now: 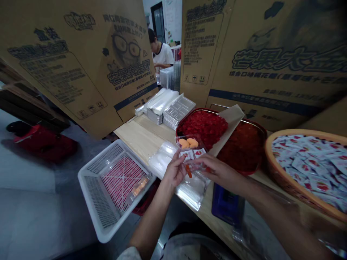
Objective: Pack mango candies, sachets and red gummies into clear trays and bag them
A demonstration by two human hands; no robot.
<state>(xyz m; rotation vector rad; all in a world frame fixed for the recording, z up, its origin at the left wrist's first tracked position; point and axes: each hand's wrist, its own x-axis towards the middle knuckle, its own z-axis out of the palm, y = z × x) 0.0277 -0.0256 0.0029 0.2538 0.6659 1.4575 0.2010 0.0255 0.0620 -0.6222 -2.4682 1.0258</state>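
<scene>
My left hand [175,172] grips a clear plastic compartment tray [201,141] from its left side, above a stack of clear plastic bags [165,155]. Orange, rounded sweets [188,143] fill the tray's far part, with two white-and-red sachets [193,154] in the middle. My right hand [217,169] reaches over the tray's near right side, fingers bent together. A bit of red shows by its fingers, but what they hold is unclear. Between the hands, an orange-red strip [189,171] lies at the near compartments.
Red tubs of red pieces [203,124] and darker orange-red pieces [241,144], split by a pale divider [229,126], stand behind. Right is a basket of sachets [317,162]; left, a white plastic basket [94,195]. Empty trays [177,110] and large cartons [89,61] stand behind; a person [164,54] sits beyond.
</scene>
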